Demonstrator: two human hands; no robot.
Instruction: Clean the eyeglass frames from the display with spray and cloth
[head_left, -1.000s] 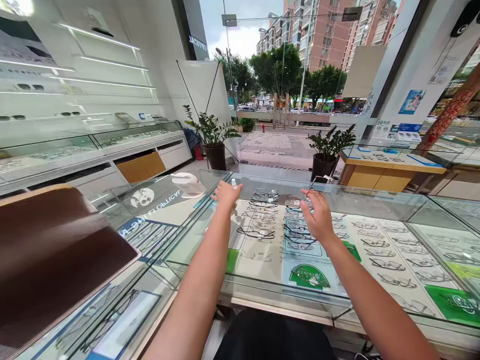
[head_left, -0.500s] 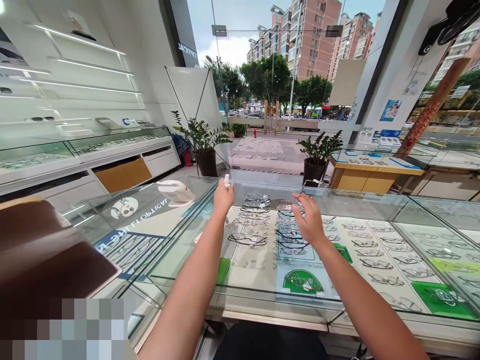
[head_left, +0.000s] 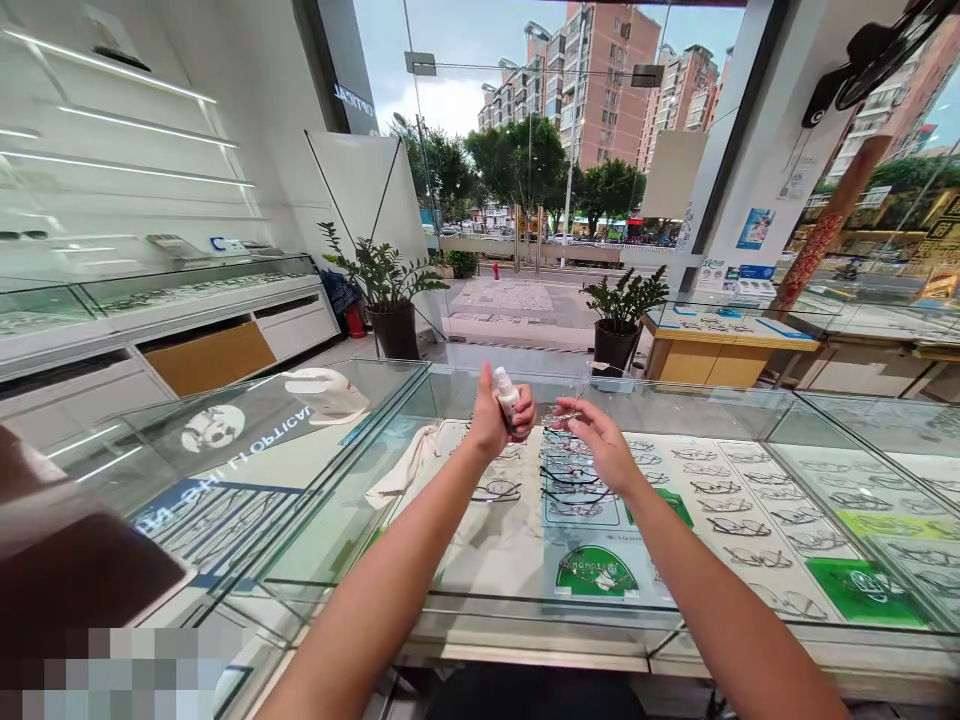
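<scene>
My left hand [head_left: 495,420] is wrapped round a small white spray bottle [head_left: 508,392], held upright over the glass display case [head_left: 480,590]. To its right, my right hand [head_left: 600,440] pinches a thin pair of glasses [head_left: 574,400] that is hard to make out against the background. Rows of eyeglasses [head_left: 574,475] lie in the case beneath both hands. A pale cloth [head_left: 405,465] rests on the glass left of my left forearm.
A white object [head_left: 326,393] sits on the left counter, and a dark brown item [head_left: 75,540] is at the near left. Two potted plants [head_left: 395,325] [head_left: 615,340] stand beyond the case. More eyeglasses [head_left: 739,525] lie to the right.
My left hand has moved right, nearer my right hand, and the bottle shows more fully. The cloth has come into clearer sight. The view has shifted slightly.
</scene>
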